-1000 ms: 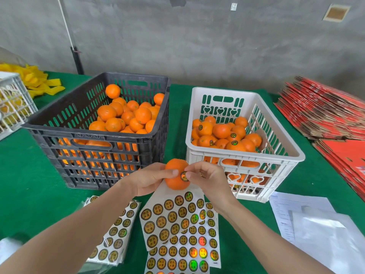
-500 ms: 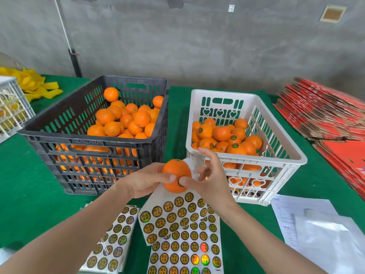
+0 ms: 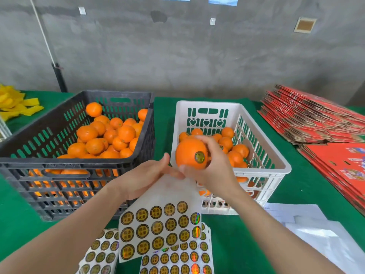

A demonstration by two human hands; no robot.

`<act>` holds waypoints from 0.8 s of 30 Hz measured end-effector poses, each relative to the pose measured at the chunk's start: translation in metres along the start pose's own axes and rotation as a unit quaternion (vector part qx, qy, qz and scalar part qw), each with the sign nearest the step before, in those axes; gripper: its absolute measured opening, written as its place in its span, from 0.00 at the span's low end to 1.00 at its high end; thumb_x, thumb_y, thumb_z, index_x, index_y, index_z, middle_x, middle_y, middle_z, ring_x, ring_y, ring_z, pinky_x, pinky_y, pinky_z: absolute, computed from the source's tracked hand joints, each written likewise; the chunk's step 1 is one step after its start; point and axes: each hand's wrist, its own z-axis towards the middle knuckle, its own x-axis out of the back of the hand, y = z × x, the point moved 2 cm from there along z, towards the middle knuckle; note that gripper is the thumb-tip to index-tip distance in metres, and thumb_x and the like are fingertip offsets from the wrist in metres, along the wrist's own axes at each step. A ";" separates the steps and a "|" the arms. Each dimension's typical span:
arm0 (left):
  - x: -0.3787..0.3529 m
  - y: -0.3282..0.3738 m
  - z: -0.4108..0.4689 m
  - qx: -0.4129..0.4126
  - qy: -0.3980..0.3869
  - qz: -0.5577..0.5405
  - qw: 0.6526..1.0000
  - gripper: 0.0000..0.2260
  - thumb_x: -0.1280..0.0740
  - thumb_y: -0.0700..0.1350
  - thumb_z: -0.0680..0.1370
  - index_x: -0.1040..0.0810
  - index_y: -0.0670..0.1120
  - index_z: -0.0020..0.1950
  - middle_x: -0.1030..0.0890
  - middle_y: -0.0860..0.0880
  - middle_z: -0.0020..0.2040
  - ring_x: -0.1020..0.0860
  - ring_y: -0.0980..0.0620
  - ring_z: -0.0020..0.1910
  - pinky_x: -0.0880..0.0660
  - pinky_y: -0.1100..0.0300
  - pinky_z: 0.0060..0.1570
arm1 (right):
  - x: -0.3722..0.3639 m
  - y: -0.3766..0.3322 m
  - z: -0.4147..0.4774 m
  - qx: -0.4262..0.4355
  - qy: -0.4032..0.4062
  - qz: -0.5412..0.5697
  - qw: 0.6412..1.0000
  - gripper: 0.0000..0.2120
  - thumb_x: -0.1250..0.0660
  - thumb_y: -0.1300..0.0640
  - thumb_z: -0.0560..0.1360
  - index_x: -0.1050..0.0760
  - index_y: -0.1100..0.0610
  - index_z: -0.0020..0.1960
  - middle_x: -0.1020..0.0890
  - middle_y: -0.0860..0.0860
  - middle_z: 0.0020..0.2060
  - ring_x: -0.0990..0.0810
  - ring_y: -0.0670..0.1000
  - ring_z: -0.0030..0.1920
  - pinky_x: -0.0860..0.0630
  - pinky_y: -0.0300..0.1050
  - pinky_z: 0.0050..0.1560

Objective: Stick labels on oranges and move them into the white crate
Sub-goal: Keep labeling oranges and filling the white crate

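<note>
The orange (image 3: 187, 155) is in the air over the near left rim of the white crate (image 3: 233, 107), with its round gold label (image 3: 199, 157) stuck on and facing the camera. The right hand (image 3: 215, 171) grips it from the three o'clock side, with fingers (image 3: 205, 141) curled over the top and the thumb underneath.

At nine o'clock from the orange, just beside it, the left hand (image 3: 146, 175) is held with its fingers straight and close together, pointing toward the fruit. The blank top of a label sheet (image 3: 158, 224) lies under them. Whether the thumb pinches the sheet I cannot tell.

At six o'clock more label sheets (image 3: 175, 260) lie on the green surface (image 3: 243, 244), partly under the lifted one.

Labelled oranges (image 3: 236, 153) fill the bottom of the white crate. At nine o'clock from it, near but apart, a black crate (image 3: 118, 94) holds a heap of plain oranges (image 3: 110, 135).

At three o'clock are stacked red cartons (image 3: 316, 119), at five o'clock white papers (image 3: 316, 234), and at ten o'clock, in the far corner, yellow strips (image 3: 15, 103).
</note>
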 end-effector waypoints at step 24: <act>0.015 0.033 0.025 0.000 0.028 -0.101 0.994 0.19 0.33 0.42 0.71 0.24 0.36 0.60 0.20 0.34 0.56 0.19 0.37 0.51 0.20 0.49 0.46 | 0.041 0.040 0.050 0.096 -0.043 0.067 0.992 0.06 0.32 0.56 0.73 0.25 0.47 0.47 0.21 0.44 0.43 0.21 0.46 0.46 0.24 0.37 0.47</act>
